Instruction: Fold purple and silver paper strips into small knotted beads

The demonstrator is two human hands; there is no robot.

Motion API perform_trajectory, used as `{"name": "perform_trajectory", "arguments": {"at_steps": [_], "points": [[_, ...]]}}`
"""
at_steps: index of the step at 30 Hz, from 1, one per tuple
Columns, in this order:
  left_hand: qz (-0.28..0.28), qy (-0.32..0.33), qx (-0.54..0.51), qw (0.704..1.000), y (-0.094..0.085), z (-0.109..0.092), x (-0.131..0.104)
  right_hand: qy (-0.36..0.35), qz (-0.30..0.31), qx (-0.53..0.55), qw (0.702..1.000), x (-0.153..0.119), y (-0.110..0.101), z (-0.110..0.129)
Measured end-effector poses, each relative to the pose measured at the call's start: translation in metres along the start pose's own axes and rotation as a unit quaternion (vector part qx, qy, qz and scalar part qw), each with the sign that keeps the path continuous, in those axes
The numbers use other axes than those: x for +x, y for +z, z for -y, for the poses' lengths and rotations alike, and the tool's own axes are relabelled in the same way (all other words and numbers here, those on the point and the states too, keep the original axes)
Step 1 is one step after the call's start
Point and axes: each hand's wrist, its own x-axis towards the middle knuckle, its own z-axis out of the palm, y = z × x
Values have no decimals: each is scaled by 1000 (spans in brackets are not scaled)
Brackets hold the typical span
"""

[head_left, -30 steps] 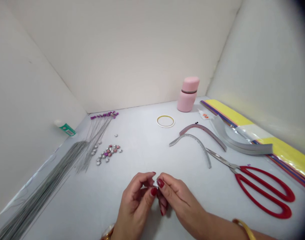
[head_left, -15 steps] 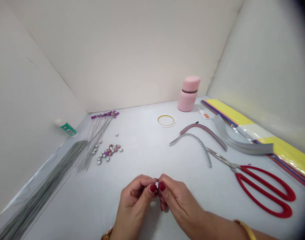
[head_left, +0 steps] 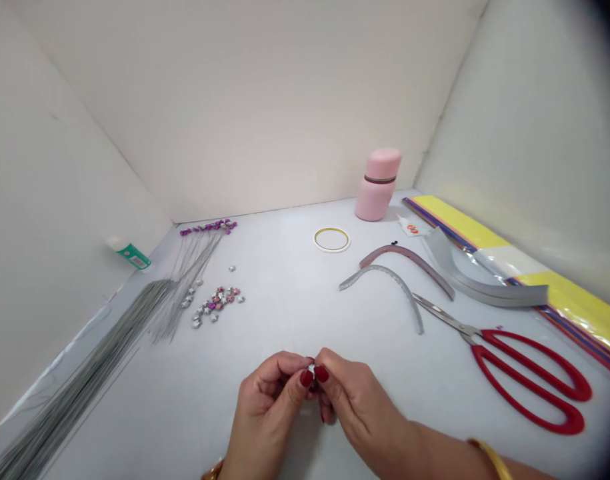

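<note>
White tabletop (head_left: 279,287), pale wall (head_left: 285,120) behind; small silvery piece (head_left: 311,368) btwn L hand (head_left: 269,403) & R hand (head_left: 362,397), thumb + fingertips of each pinched on it; prob. v. light, crushable, best gripped by edges; mostly hidden, so long axis & pointing can't be told

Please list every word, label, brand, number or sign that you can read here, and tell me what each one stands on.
No text can be read with certainty.
Green-and-white tube: printed label with a pale block, too small to read.
Small white packet: orange-red marking, too blurred to read.
Pink bottle: no lettering visible.
Red-handled scissors: no readable marking.
</note>
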Motion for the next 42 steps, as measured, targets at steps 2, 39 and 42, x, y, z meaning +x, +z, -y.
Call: {"name": "perform_trajectory", "arguments": {"at_steps": [2, 39, 42], "points": [[-22, 5, 9, 1000, 1, 1, -2, -11, -16, -27, 999, 0, 2, -1], [34, 164, 124, 978, -8, 7, 4, 43, -38, 158, 986, 0, 4, 4], [52, 186, 169, 967, -10, 3, 3, 33, -47, 143, 988, -1, 3, 4]]}}
